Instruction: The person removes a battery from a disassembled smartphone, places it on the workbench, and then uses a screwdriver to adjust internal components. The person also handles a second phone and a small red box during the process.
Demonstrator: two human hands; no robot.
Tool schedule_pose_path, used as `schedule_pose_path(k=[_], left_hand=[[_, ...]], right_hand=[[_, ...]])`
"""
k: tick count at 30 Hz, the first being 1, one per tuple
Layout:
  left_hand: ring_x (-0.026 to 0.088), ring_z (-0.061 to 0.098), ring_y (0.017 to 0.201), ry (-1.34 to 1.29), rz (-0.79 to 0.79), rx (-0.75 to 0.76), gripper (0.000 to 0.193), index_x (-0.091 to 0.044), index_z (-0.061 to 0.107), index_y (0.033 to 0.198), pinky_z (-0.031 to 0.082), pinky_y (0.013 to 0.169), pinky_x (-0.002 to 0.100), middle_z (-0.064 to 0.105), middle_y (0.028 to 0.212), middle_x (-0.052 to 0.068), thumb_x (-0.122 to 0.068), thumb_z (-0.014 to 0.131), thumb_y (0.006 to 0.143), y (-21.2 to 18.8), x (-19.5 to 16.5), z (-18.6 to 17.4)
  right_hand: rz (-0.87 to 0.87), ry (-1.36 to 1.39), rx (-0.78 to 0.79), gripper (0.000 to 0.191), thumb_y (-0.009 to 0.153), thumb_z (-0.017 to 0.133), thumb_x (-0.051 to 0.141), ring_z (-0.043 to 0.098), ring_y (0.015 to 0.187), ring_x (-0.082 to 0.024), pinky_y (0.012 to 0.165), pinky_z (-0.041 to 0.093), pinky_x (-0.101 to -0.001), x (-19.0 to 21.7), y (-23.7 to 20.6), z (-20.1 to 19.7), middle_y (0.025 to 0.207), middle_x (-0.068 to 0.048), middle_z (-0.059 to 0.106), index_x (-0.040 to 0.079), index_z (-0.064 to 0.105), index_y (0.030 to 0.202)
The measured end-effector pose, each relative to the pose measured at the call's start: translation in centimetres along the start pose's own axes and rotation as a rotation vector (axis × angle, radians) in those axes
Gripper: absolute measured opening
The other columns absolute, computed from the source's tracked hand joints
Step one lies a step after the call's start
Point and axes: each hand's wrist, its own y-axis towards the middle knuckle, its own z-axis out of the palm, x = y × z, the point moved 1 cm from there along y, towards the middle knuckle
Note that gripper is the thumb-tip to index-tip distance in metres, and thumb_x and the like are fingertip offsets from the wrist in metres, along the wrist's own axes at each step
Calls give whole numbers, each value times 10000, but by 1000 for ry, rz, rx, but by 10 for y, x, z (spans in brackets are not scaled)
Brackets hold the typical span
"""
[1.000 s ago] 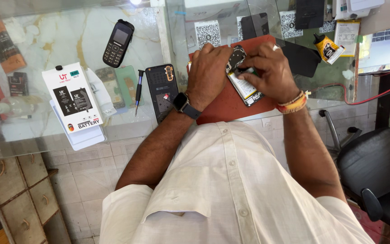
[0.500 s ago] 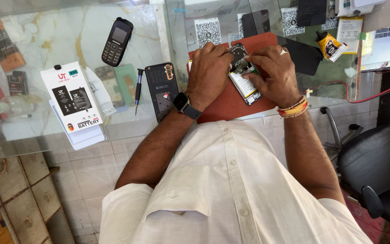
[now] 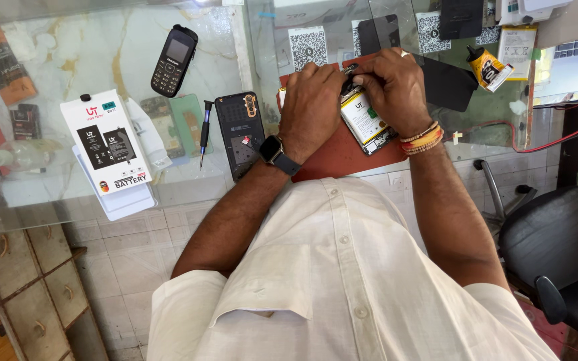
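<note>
Item 1, nearest you: your white shirt, filling the lower frame, both forearms running up from it to the glass counter [image 3: 135, 53].

Item 2: your left hand [image 3: 312, 100], smartwatch at the wrist, lies knuckles-up on the red work mat [image 3: 342, 150]. Its fingers are curled and pressed down on the top end of the opened phone [image 3: 367, 120]; whether they pinch anything underneath you cannot tell.

Item 3: your right hand [image 3: 396, 87], bangles at the wrist, meets the left at that same top end. Fingertips are drawn together over a small part there; the part itself is hidden.

Item 4: the opened phone, battery side up, lies on the mat between and under both hands. Its long axis runs diagonally, from the upper end beneath your fingers down and right toward your right wrist. Both hands are touching it; the right covers more of its length.

Item 5: open room. Bare mat shows below the left hand. The mat's near edge sits close to the counter's edge, so there is little margin toward you.

Item 6, left of the mat: a black back cover [image 3: 241, 130], a small screwdriver [image 3: 204, 130], a white battery box [image 3: 105, 147], a keypad phone [image 3: 174, 59].

Item 7, farther right: a dark glass panel [image 3: 449, 83] just beside your right hand, a glue tube [image 3: 488, 67] beyond it.
</note>
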Motion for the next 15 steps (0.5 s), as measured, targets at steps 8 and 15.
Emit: schedule_pose_path(k=[8, 15], left_hand=[[271, 606, 937, -38, -13, -31, 256, -85, 650, 1172, 446, 830, 441, 727, 959, 38, -48, 654, 919, 1, 2, 3], [270, 599, 910, -16, -22, -27, 288, -65, 639, 1170, 449, 812, 441, 723, 899, 44, -22, 669, 887, 0, 4, 5]], right_hand=[[16, 48, 13, 126, 948, 854, 110, 609, 761, -238, 731, 471, -391, -8, 5, 2, 850, -71, 641, 50, 758, 1002], [54, -11, 104, 152, 935, 853, 137, 640, 808, -260, 714, 485, -412, -15, 16, 3, 889, -65, 659, 54, 726, 940]])
